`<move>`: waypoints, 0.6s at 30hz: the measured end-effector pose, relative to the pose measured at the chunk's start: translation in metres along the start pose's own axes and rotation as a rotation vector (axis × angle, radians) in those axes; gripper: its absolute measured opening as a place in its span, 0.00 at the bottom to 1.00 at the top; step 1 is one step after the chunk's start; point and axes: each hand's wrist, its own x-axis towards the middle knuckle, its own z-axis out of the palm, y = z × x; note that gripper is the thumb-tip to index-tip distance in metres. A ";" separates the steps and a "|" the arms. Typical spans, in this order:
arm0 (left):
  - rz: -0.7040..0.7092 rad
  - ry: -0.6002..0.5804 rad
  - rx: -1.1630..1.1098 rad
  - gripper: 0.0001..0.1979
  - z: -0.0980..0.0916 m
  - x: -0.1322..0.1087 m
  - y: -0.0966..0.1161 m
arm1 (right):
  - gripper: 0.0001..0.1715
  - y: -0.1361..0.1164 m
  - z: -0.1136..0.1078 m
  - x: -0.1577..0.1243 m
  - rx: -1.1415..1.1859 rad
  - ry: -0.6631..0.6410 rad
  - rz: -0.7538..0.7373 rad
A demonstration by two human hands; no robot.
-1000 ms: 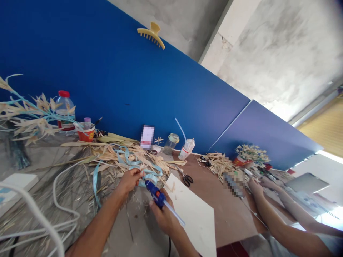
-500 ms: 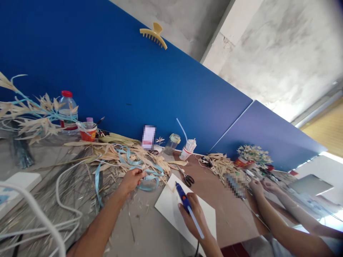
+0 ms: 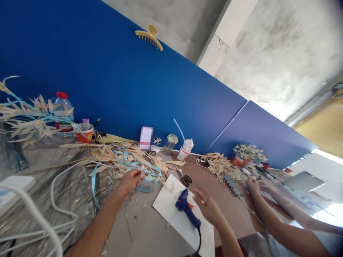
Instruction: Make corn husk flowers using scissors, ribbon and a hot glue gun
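Note:
A blue hot glue gun (image 3: 187,210) lies on a white board (image 3: 171,221), its cord running toward the bottom edge. Just right of it, my right hand (image 3: 207,207) hovers with loosely bent fingers and holds nothing. My left hand (image 3: 132,180) is pinched closed in front of a heap of dried husks (image 3: 107,155); a small pale bit shows at its fingertips, too small to name. Light blue ribbon (image 3: 147,187) curls beside those fingers. Black-handled scissors (image 3: 187,179) rest at the board's upper corner.
Along the blue partition (image 3: 107,71) stand a red paper cup (image 3: 84,136), a bottle (image 3: 63,117), a phone (image 3: 146,137), a glass jar (image 3: 170,144) and a white cup (image 3: 183,153). A white cable (image 3: 55,192) loops at left. Another person's hands (image 3: 254,187) work at right.
My right hand has let go of the glue gun and moved right; the gun now lies on the board. My left hand keeps its pinch. The view has shifted slightly.

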 end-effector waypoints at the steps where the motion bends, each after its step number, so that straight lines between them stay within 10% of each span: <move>1: 0.001 -0.006 -0.002 0.19 0.000 0.000 0.001 | 0.19 -0.013 0.006 0.006 0.103 0.063 -0.014; 10: 0.000 -0.040 0.020 0.17 0.000 -0.005 0.009 | 0.20 -0.100 0.131 0.060 0.590 -0.233 -0.070; 18: 0.027 -0.050 0.054 0.16 -0.001 0.002 0.001 | 0.17 -0.094 0.155 0.066 0.495 -0.331 0.086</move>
